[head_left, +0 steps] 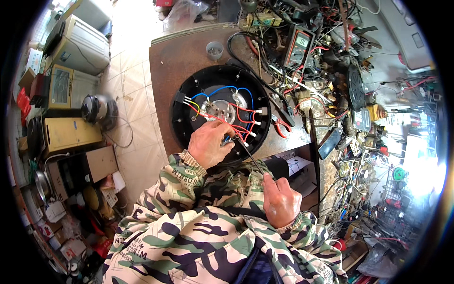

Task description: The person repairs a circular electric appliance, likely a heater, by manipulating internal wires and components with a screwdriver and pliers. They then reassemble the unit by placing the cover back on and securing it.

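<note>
A round black appliance base (pixel 178 124) lies open side up on the brown table, with blue, red and yellow-green wires inside and a metal disc (pixel 218 111) at its middle. Over its near side, my left hand (pixel 210 143) is closed, fingertips pinched beside the red wires (pixel 240 128); what they pinch is hidden. Closed round a thin dark screwdriver (pixel 253 159) is my right hand (pixel 282 201), near the table's front edge. The tool's tip reaches the base's near rim by my left fingertips; its handle is covered by my palm.
Right of the base lie red-handled pliers (pixel 282 127) and a brush (pixel 306 111). A multimeter (pixel 299 45) sits among tangled cables and tools. Behind the base stands a small cup (pixel 214 50). A dark phone (pixel 330 143) is farther right. Ovens (pixel 61 86) and boxes line the left.
</note>
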A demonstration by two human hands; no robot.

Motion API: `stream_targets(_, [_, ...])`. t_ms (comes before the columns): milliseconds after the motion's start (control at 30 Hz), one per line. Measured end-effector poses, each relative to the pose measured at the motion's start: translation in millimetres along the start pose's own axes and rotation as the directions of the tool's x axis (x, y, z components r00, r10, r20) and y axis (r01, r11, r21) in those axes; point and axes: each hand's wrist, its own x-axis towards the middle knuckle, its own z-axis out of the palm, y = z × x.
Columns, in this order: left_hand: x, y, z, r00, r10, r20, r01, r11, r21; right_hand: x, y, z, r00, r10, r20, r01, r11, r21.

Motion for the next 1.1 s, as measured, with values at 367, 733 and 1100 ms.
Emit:
stream_targets(367, [4,-3,0,0.999,0.016,0.043,-0.019,0.998,0.056,-21,-12,31,0.986,-0.034,-0.166,0.008,0.988,-0.153])
stream_targets(733, [-2,-4,5,0.995,0.094,0.028,-0.096,0.988,0.12,-22,-16,34,0.969,0.088,-0.23,-0.071,0.994,0.081])
stream_targets(1100, [9,7,11,0.986,0.138,0.094,-0.162,0.925,0.344,-22,-20,33,0.95,0.138,-0.279,-0.103,0.985,0.137])
